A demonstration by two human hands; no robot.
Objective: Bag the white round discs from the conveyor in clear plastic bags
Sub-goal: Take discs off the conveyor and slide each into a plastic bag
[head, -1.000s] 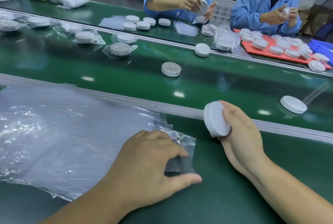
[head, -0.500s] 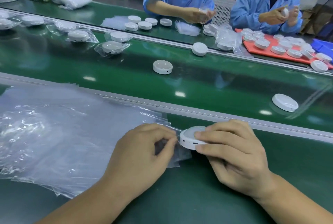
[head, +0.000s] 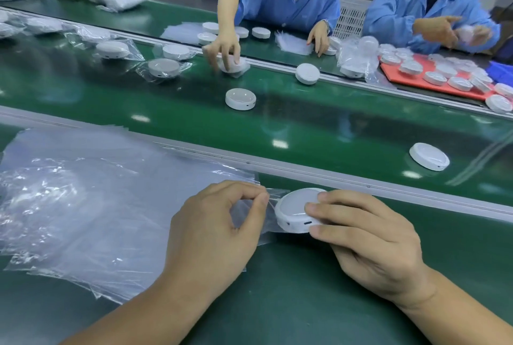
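My right hand [head: 369, 236] grips a white round disc [head: 294, 212] on the green table, its left edge at the mouth of a clear plastic bag [head: 254, 221]. My left hand [head: 213, 230] pinches the bag's top edge between thumb and forefinger. The bag lies on top of a stack of clear bags [head: 88, 200] spread to the left. On the green conveyor [head: 319, 128] lie bare discs, one in the middle [head: 240, 98], one at the right [head: 429, 156] and one at the far edge [head: 307, 73].
Several bagged discs [head: 163, 68] ride the conveyor at the far left. Across it, two people in blue coats work; one person's hand [head: 224, 50] reaches onto the belt. A red tray [head: 410, 82] with several discs sits far right. A metal rail [head: 388, 191] separates my table from the belt.
My right hand brought the disc down from upright in the air to the bag's mouth. My left hand shifted from pressing the bag to pinching its edge. Conveyor discs drifted left.
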